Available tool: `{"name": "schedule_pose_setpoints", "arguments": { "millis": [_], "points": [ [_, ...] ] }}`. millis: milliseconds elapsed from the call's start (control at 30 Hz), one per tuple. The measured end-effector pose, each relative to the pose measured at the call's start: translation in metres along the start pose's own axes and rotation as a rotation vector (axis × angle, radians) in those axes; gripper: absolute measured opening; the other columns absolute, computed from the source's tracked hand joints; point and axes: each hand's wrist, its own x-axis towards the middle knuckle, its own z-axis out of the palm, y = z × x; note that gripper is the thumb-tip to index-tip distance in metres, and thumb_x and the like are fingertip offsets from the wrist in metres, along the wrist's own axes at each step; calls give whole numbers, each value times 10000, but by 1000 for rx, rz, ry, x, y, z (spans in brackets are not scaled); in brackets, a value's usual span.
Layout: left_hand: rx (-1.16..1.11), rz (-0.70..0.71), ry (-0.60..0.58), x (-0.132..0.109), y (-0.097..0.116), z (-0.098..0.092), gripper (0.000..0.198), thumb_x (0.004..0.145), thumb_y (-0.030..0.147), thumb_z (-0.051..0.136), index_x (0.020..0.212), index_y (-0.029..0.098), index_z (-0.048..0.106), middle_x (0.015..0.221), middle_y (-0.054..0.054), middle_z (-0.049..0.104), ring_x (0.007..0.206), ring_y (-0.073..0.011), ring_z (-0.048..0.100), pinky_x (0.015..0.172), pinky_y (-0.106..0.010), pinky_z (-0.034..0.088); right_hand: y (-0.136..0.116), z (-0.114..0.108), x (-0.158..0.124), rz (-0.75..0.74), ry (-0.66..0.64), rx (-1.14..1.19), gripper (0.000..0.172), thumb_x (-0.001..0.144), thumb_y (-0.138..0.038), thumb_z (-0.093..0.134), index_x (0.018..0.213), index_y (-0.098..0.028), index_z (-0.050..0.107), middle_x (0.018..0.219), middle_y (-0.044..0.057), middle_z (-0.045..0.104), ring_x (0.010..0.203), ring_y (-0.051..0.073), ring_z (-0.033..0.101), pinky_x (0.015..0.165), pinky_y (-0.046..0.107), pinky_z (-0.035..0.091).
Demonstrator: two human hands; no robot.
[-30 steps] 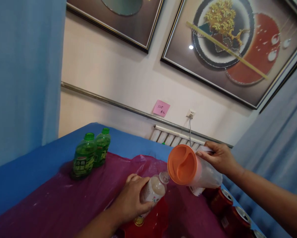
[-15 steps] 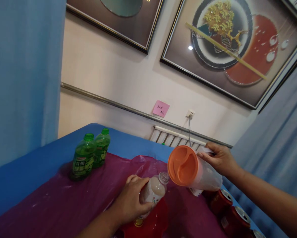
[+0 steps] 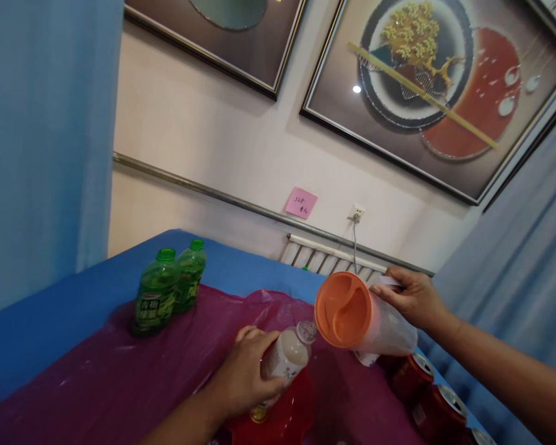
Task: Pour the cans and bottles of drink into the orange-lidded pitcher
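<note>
Orange-lidded jug (image 3: 384,327) is held tipped by the right hand (image 3: 412,298), fingers curled round its handle. Near its lid (image 3: 343,310), a clear bottle (image 3: 292,353) is wrapped by fingers of the left hand (image 3: 247,374), over a red dish (image 3: 291,411).

Since a second ago, the jug (image 3: 368,316) has edged toward about 4 o'clock and its orange lid sits a touch lower; most of that drop had come by half a second ago. The right hand (image 3: 412,298), on its handle, has gone the same way. The gap from the lid's rim to the mouth of the bottle (image 3: 284,361), at about the lid's 9 o'clock, looks a hair wider. The view itself has slipped slightly: the cans (image 3: 438,413) at 4 o'clock, the green bottles (image 3: 157,293) at 8 o'clock and the picture (image 3: 333,99) on the wall at 2 o'clock all appear a little nearer 9 o'clock.
</note>
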Motion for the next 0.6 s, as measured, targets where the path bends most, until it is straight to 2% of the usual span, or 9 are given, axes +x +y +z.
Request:
{"name": "schedule_pose_setpoints", "arguments": {
  "millis": [267,433,600],
  "points": [
    [-10,-15,2,-1,0,0,534,633,319,804,1129,188,656,1019,-46,672,1009,-269,549,1021,-412,332,2,0,-1,3,2,4,522,814,-615,615,557,-232,369,528,-70,279,491,97,286,456,241,219],
    [-17,-7,-1,-2,1,0,465,636,304,796,1073,206,670,981,-25,672,990,-265,549,1005,-403,342,3,0,-2,-1,12,-15,520,821,-617,610,563,-233,372,532,-70,276,492,99,289,461,242,224],
    [-15,-4,8,-2,0,0,498,634,324,807,1093,200,661,985,-34,672,999,-275,542,1001,-416,344,4,-1,-2,-3,12,-31,516,820,-617,608,568,-232,376,531,-72,280,492,98,292,459,238,222]
  ]
}}
